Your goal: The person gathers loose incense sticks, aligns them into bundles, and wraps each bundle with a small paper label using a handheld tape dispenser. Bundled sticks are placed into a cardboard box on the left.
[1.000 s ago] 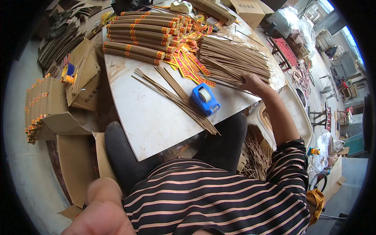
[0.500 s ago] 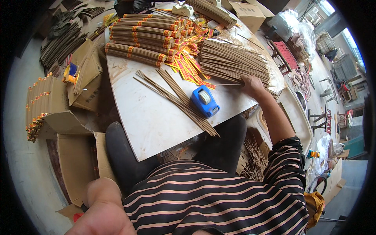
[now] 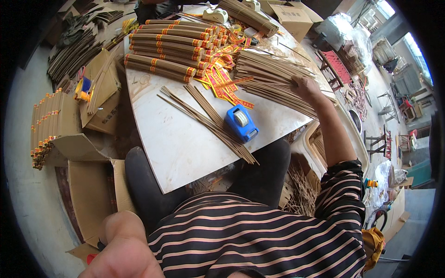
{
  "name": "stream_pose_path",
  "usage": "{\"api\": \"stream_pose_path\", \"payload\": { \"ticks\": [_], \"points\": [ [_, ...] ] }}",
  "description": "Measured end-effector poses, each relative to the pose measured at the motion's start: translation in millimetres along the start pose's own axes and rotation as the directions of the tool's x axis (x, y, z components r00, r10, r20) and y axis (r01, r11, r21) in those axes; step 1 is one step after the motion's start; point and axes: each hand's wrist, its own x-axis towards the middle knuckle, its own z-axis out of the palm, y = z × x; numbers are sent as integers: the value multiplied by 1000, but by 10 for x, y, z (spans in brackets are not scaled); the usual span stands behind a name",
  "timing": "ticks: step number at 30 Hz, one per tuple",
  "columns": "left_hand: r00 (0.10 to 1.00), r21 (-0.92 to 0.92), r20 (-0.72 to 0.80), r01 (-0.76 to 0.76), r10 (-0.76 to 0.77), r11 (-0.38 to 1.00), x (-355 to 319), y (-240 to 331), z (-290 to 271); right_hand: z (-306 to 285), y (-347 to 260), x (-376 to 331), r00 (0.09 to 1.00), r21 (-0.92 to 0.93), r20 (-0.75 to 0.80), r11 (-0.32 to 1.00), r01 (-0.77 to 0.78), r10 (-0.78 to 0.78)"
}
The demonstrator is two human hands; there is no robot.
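Note:
My right hand lies over the right end of a loose pile of thin brown incense sticks, its fingers closed around some of them. My left hand hangs low at the lower left, away from the table; its fingers run out of view. A blue tape dispenser stands on the white table, leaning against a small loose group of incense sticks. Red and yellow paper bands lie heaped between the pile and a stack of banded incense bundles.
An open cardboard box stands on the floor at the left, near more banded bundles. A white chair is at the table's right edge, with loose sticks below. Two white tape dispensers sit at the far edge.
My right hand has moved up and slightly right from the pile's near edge onto its right end, and the sticks there have shifted. My left hand has hardly moved.

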Motion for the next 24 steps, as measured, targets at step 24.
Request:
{"api": "stream_pose_path", "payload": {
  "ticks": [24],
  "points": [
    [11,-374,325,920,-946,-118,-834,-645,26,-690,-3076,-679,863,990,75,142,-4,-500]
  ]
}}
